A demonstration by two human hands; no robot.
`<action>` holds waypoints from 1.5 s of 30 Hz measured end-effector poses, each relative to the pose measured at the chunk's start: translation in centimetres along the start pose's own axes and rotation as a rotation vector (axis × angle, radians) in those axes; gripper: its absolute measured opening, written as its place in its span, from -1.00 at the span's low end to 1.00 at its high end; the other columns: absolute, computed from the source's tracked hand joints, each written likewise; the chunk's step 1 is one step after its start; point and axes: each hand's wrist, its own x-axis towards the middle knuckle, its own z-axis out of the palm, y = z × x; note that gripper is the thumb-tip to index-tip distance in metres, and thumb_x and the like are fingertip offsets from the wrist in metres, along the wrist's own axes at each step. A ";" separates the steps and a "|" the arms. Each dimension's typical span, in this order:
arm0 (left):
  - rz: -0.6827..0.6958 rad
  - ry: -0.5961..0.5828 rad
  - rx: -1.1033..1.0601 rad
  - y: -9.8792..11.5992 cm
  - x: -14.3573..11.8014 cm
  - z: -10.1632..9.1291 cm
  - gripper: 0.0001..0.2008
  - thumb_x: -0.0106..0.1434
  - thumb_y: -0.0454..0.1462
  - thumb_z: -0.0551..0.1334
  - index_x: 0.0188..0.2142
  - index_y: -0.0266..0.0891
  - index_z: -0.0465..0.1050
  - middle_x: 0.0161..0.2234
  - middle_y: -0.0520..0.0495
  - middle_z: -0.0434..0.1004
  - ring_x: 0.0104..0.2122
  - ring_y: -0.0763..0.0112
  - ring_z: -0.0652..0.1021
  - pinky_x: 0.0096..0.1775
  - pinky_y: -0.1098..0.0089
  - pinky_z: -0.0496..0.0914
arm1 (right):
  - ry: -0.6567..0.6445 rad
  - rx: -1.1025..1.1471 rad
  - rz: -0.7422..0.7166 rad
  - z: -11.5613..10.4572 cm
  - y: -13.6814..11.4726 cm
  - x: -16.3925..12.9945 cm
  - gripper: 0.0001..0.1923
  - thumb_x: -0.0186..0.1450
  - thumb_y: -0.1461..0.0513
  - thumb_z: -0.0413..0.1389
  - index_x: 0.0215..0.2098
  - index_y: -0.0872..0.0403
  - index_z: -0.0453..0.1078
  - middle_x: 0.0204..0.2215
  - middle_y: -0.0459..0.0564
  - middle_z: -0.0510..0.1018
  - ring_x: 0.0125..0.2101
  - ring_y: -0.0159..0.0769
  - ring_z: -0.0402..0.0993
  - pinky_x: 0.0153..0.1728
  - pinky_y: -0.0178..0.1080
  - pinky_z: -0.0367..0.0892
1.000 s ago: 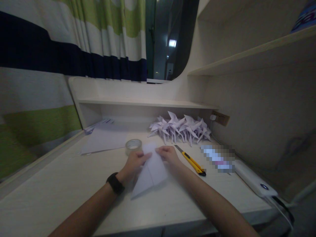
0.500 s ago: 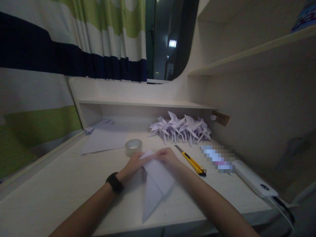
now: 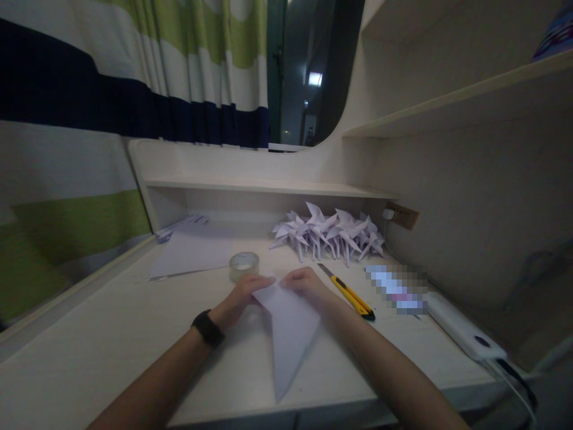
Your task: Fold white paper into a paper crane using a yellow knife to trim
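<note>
A folded sheet of white paper (image 3: 290, 328) is held between my two hands, its long point hanging toward the desk's front edge. My left hand (image 3: 248, 292), below a black wristband, pinches the paper's upper left corner. At the top edge, the fingers of my right hand (image 3: 304, 282) are closed on the same paper. Just behind my left hand sits a roll of clear tape (image 3: 244, 264). A yellow utility knife (image 3: 351, 297) with its blade out lies to the right of my right hand.
Several white paper pinwheels (image 3: 329, 230) are heaped at the back of the desk. Paper sheets (image 3: 194, 251) lie back left. On the right are a blurred-out phone (image 3: 396, 289) and a white power strip (image 3: 465, 328) with cables. A shelf (image 3: 268, 187) overhangs the back.
The folded paper has turned in my hands, so its overlapping flap edge no longer shows and its lower point has swung slightly right. Both hands stay on it.
</note>
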 end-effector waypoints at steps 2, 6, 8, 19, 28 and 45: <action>-0.004 0.011 0.077 -0.1 0.0 0.1 -0.61 0.04 -0.01 0.33 -0.56 -0.33 0.40 -0.61 0.04 0.30 -0.61 0.50 0.30 -0.54 0.47 0.13 | -0.040 0.013 0.012 -0.1 0.3 0.1 -0.83 -0.13 0.21 0.29 -0.59 0.17 0.49 -0.70 -0.14 0.43 -0.67 -0.47 0.23 -0.58 -0.35 0.03; 0.012 -0.002 0.173 -0.4 0.1 0.4 -0.59 0.07 0.00 0.31 -0.57 -0.33 0.41 -0.62 0.02 0.34 -0.62 0.49 0.31 -0.55 0.46 0.09 | -0.083 -0.005 0.015 -0.2 0.6 0.2 -0.83 -0.13 0.21 0.28 -0.60 0.17 0.48 -0.70 -0.14 0.43 -0.67 -0.47 0.22 -0.59 -0.35 0.01; 0.013 -0.017 0.161 -0.3 0.0 0.4 -0.60 0.08 0.00 0.30 -0.56 -0.34 0.43 -0.61 0.01 0.37 -0.61 0.49 0.33 -0.55 0.46 0.10 | -0.085 -0.015 0.008 -0.2 0.6 0.1 -0.83 -0.12 0.21 0.28 -0.60 0.17 0.48 -0.70 -0.14 0.42 -0.66 -0.47 0.22 -0.58 -0.35 0.01; 0.014 0.056 0.092 -0.2 0.3 0.1 -0.67 -0.01 -0.10 0.38 -0.58 -0.35 0.43 -0.64 0.01 0.37 -0.65 0.50 0.33 -0.56 0.46 0.08 | -0.102 -0.054 0.006 -0.2 0.3 0.0 -0.84 -0.10 0.21 0.26 -0.60 0.18 0.47 -0.75 -0.19 0.32 -0.68 -0.51 0.11 -0.58 -0.33 -0.07; 0.000 0.045 0.031 0.3 0.2 -0.2 -0.70 -0.03 -0.15 0.40 -0.61 -0.33 0.40 -0.65 0.01 0.37 -0.66 0.50 0.35 -0.57 0.46 0.10 | -0.106 -0.069 0.000 -0.3 0.1 0.0 -0.86 -0.10 0.23 0.26 -0.60 0.17 0.48 -0.74 -0.18 0.33 -0.67 -0.50 0.12 -0.57 -0.33 -0.07; 0.024 0.121 -0.055 1.0 0.6 -0.9 -0.72 0.00 -0.15 0.38 -0.56 -0.34 0.45 -0.57 -0.05 0.43 -0.61 0.45 0.41 -0.55 0.46 0.19 | -0.051 -0.111 -0.010 -1.5 0.3 0.9 -0.86 -0.10 0.22 0.25 -0.59 0.16 0.51 -0.75 -0.16 0.38 -0.70 -0.50 0.11 -0.61 -0.33 -0.12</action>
